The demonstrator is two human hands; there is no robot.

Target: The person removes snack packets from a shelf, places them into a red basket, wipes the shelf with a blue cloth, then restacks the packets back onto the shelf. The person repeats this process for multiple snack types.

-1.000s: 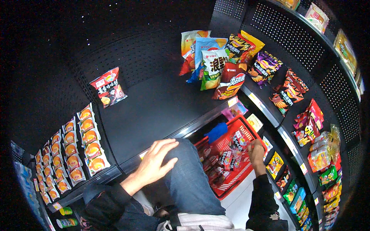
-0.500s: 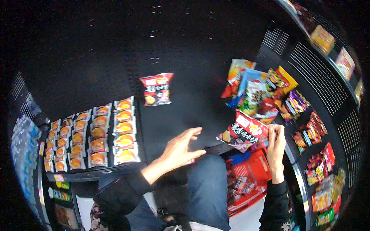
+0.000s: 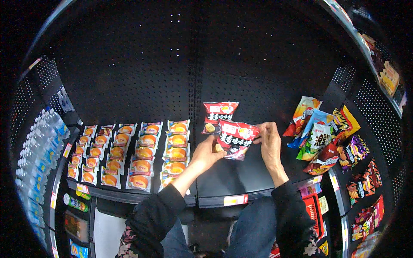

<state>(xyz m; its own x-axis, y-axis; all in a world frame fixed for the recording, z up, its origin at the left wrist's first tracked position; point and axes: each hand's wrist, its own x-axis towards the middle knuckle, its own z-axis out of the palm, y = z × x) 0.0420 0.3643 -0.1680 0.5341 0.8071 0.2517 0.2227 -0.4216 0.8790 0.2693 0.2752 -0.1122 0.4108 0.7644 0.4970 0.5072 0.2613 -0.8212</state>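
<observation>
A red and black snack bag (image 3: 235, 139) hangs between my two hands over the black shelf (image 3: 223, 178). My left hand (image 3: 207, 154) grips its lower left side between thumb and fingers. On the opposite edge my right hand (image 3: 269, 144) pinches the upper right corner. Just behind, a matching red and black snack bag (image 3: 220, 111) stands on the shelf, its lower right part covered by the one I hold.
Rows of wrapped buns (image 3: 140, 165) fill the shelf's left side. Colourful snack bags (image 3: 316, 133) are heaped at the right, with more on the side shelf (image 3: 359, 180). Water bottles (image 3: 41, 150) line the far left. A red basket (image 3: 313, 213) sits low at right.
The held bag has moved left and up over the shelf, in front of the standing one. My left hand, open before, has closed on it. The view has shifted, with the basket now mostly hidden.
</observation>
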